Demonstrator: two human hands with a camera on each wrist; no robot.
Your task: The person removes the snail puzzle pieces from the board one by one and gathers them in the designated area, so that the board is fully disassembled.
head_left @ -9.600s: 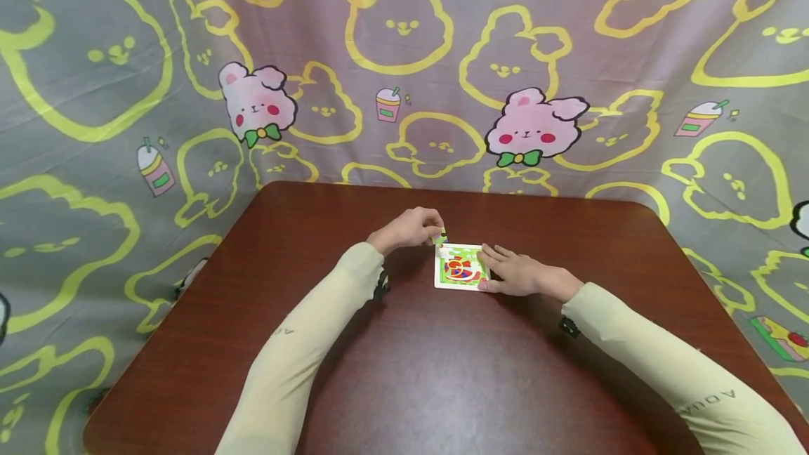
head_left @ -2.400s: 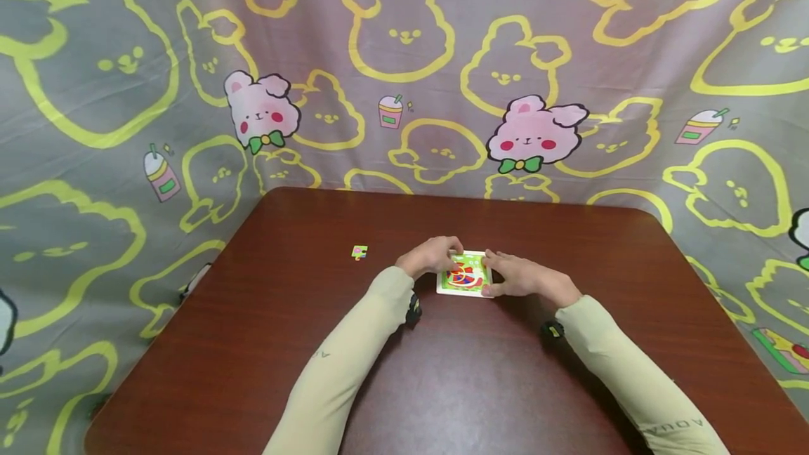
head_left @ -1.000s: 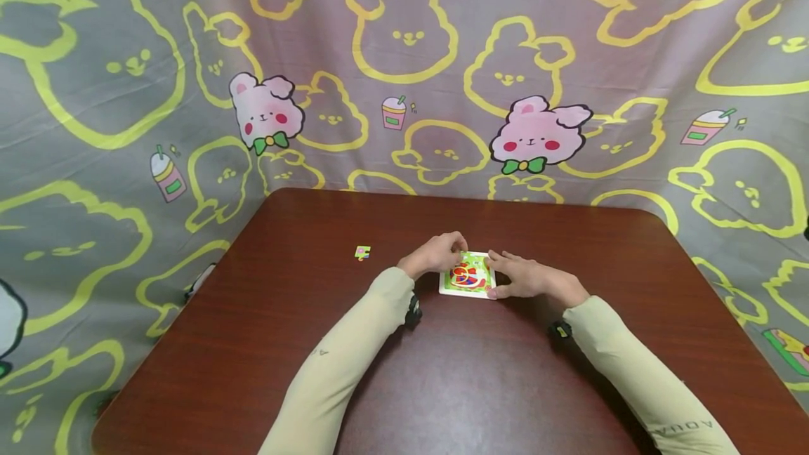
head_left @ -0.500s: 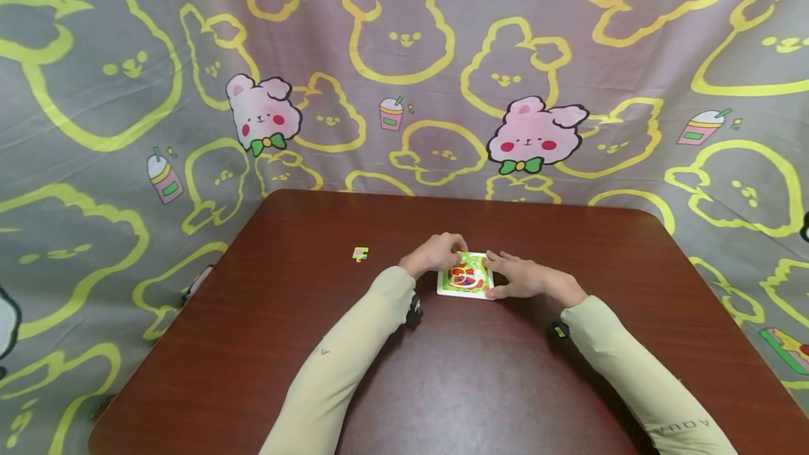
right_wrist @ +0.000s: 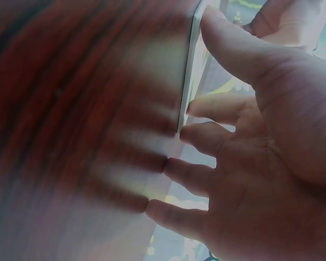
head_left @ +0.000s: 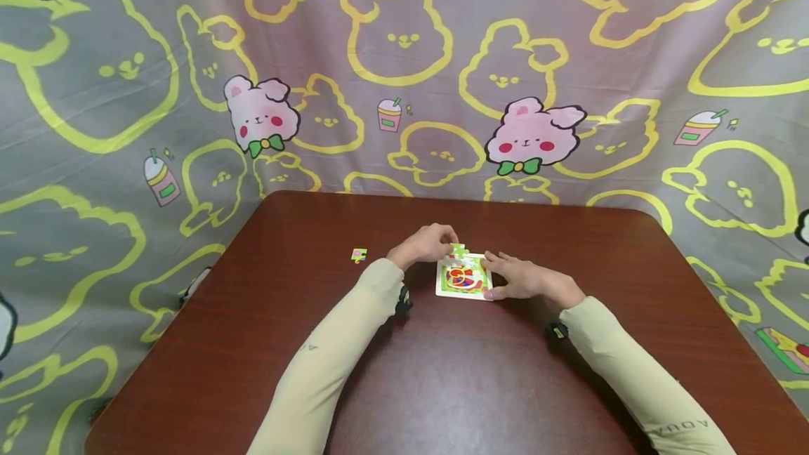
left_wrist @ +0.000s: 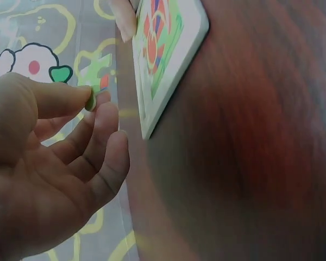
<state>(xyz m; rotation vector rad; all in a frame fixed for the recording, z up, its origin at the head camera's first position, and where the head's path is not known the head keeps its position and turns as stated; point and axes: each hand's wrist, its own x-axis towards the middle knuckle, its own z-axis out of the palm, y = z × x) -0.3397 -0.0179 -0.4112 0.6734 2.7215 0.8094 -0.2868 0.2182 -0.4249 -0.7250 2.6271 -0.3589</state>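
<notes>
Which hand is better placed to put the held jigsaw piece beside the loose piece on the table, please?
Probably the left hand: it pinches the held jigsaw piece and is nearer the loose piece. The right hand touches the right edge of the jigsaw tray, farther away.

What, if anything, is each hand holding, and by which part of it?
The left hand pinches a green puzzle piece by one edge. The right hand only touches the right side of the puzzle board in the head view.

Reddish-brown table (head_left: 253, 350), puzzle board (head_left: 461, 295), loose piece (head_left: 358, 255)
</notes>
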